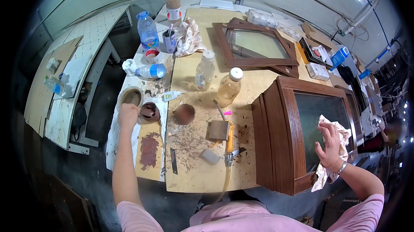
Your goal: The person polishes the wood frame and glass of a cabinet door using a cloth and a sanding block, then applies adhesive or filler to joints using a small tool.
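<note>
My left hand (128,115) is closed around something small next to a brown paste-filled cup (150,112), just below a round open tin (131,97). My right hand (330,145) presses a stained white rag (340,137) flat against the glass pane of a dark wooden framed box (286,137) at the right edge of the workbench, fingers spread over the cloth. A board smeared with brown paste (149,151) lies under my left forearm.
On the stained workbench (194,163) stand two clear bottles (228,87), a small cup (184,114), a sanding block (217,130), a yellow-handled tool (230,139) and a scraper (173,161). Another wooden frame (256,48) lies further back. Water bottles (148,31) and a crumpled cloth (189,38) are at the far left.
</note>
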`<state>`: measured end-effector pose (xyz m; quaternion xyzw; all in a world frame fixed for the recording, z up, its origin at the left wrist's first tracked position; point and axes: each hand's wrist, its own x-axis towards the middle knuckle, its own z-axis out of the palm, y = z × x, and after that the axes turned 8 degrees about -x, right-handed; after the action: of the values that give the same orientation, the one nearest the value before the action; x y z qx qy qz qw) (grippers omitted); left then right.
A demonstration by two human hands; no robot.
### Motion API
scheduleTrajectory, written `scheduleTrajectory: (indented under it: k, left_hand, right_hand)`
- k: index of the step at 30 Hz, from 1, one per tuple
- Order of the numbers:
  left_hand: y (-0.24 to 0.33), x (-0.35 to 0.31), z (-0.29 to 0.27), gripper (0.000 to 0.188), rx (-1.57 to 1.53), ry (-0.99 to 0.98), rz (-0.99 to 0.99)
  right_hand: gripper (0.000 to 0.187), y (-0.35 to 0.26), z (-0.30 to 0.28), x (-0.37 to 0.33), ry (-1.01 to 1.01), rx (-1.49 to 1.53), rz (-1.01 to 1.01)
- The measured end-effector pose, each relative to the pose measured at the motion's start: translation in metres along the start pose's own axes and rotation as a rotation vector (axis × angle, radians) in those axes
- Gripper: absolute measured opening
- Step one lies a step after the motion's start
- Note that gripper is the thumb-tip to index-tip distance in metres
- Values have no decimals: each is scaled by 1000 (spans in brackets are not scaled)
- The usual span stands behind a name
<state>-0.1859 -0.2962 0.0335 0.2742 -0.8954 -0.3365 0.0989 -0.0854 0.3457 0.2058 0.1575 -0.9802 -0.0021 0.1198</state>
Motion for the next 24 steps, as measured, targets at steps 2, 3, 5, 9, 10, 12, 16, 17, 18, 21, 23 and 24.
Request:
scheduleTrajectory:
  k: [2,3,5,9,10,12,16,17,18,21,23,24]
  left_hand:
    - [-16,7,1,13,-73,-6,-59]
    - [-12,7,0,14,-111,-12,-86]
    - [-7,1,-3,8,-244,27,-81]
    - [-24,1,-6,8,-579,-29,-127]
    - [-30,1,-7,7,-612,-39,-166]
    - [-37,-1,-9,4,-676,-63,-245]
    - [-37,-11,-15,6,-813,-59,-364]
    - [-40,-14,-18,7,-845,-47,-386]
    - [-44,-18,-20,7,-874,-36,-414]
    - [-54,-32,-38,7,-907,-120,-371]
    - [-44,-52,-48,8,-828,-97,-314]
    - [-41,-61,-53,9,-792,-83,-282]
  right_hand:
    - [48,-1,1,0,4,1,-12]
    - [48,0,1,0,5,-2,-11]
    - [47,1,2,-1,6,-4,-8]
    - [47,2,3,-2,11,2,-2]
    - [47,2,3,-2,13,2,-1]
    - [46,2,2,-1,12,10,-3]
    - [46,1,2,-1,8,11,-1]
    - [46,0,2,0,9,4,-2]
    - [46,-1,1,-1,4,-2,-3]
    - [46,-1,1,-1,9,1,-10]
    - [45,1,4,-3,9,8,-3]
    - [45,1,5,-3,15,16,-5]
